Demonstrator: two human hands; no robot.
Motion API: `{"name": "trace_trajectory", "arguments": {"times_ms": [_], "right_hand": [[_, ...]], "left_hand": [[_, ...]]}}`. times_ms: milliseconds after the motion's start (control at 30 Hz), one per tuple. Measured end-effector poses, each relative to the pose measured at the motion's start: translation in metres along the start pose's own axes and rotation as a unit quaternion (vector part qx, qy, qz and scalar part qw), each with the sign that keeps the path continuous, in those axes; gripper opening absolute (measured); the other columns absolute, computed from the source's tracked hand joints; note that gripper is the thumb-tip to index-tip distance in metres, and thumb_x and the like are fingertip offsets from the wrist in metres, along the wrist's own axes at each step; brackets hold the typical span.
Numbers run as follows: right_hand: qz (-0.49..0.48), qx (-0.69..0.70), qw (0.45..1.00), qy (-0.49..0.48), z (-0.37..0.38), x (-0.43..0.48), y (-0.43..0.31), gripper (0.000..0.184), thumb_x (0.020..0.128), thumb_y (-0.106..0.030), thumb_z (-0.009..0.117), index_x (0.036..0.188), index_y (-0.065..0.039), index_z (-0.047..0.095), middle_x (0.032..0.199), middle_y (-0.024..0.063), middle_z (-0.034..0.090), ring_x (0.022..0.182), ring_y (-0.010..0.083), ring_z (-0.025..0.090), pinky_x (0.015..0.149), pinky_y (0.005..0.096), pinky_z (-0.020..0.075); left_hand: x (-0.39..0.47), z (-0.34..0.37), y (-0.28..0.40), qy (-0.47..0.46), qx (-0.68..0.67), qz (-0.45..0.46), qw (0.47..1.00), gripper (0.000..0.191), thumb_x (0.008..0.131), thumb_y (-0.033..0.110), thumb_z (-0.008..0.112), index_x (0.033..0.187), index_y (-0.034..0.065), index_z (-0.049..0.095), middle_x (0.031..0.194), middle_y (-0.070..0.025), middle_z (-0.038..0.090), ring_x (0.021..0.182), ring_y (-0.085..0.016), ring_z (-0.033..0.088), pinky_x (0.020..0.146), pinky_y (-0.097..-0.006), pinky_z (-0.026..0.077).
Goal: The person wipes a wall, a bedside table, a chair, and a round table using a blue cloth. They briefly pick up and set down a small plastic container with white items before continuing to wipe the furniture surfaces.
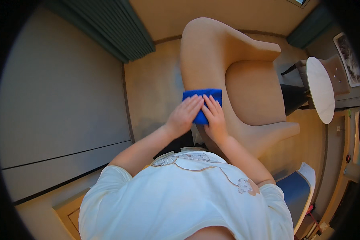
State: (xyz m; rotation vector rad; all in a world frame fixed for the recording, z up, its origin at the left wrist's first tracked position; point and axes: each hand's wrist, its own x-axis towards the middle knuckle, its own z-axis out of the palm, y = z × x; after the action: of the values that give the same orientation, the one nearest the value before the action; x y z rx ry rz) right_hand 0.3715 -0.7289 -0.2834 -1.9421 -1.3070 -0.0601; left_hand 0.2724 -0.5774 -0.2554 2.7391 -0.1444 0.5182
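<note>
A folded blue cloth (pixel 201 118) lies against the top of the beige armchair's backrest (pixel 201 60). My left hand (pixel 184 114) rests flat over the cloth's left part, its fingers close together and pointing up the view. From the right, my right hand (pixel 215 118) lies on the cloth too, with fingers slightly spread and their tips near those of the left. Both hands hold the cloth down, covering much of its middle. Whether any fingers curl under its edge is hidden.
The armchair's seat (pixel 255 93) faces right, toward a round white marble-look table (pixel 320 90) and another chair (pixel 336 75). A grey wall panel (pixel 66 99) stands at left, beside a green curtain (pixel 108 27). An ironing-board-like blue surface (pixel 294 192) is at lower right.
</note>
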Motion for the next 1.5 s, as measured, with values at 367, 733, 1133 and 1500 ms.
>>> {"name": "trace_trajectory", "arguments": {"times_ms": [367,733,1133,1500], "right_hand": [[0.071,-0.038,0.997,0.007,0.014,0.050,-0.003,0.058,0.067,0.006,0.059,0.125,-0.003,0.055,0.139,0.0172,0.046,0.130,0.0364,0.042,0.108,0.0490,0.0318],[0.172,-0.117,0.977,0.046,0.055,0.182,0.012,0.057,0.066,0.007,0.059,0.122,-0.004,0.057,0.136,0.0183,0.048,0.127,0.0371,0.044,0.107,0.0472,0.0340],[0.234,-0.144,0.958,0.077,0.066,0.195,0.015,0.051,0.065,-0.002,0.068,0.114,-0.006,0.058,0.125,0.0137,0.055,0.117,0.0321,0.052,0.098,0.0430,0.0408],[0.328,-0.179,0.914,0.156,0.151,0.203,-0.049,0.028,0.073,-0.011,0.063,0.100,-0.003,0.063,0.094,0.0130,0.066,0.089,0.0297,0.063,0.080,0.0383,0.0494]], "left_hand": [[0.037,0.006,-0.096,-0.006,-0.124,0.158,0.980,0.045,0.081,0.003,0.051,0.125,-0.0040,0.053,0.131,-0.0182,0.052,0.124,-0.034,0.049,0.105,-0.0447,0.038],[0.133,-0.011,-0.230,-0.004,-0.174,0.231,0.957,0.042,0.079,0.006,0.056,0.120,-0.0002,0.058,0.125,-0.0171,0.057,0.115,-0.032,0.055,0.099,-0.0414,0.044],[0.152,-0.016,-0.235,-0.044,-0.213,0.188,0.958,0.065,0.062,-0.003,0.066,0.126,-0.0006,0.054,0.122,-0.0152,0.055,0.111,-0.034,0.053,0.096,-0.0425,0.043],[0.171,-0.018,-0.333,-0.402,-0.392,0.366,0.742,0.070,0.063,0.006,0.077,0.128,0.0011,0.052,0.117,-0.0205,0.056,0.107,-0.033,0.056,0.092,-0.0387,0.048]]}}
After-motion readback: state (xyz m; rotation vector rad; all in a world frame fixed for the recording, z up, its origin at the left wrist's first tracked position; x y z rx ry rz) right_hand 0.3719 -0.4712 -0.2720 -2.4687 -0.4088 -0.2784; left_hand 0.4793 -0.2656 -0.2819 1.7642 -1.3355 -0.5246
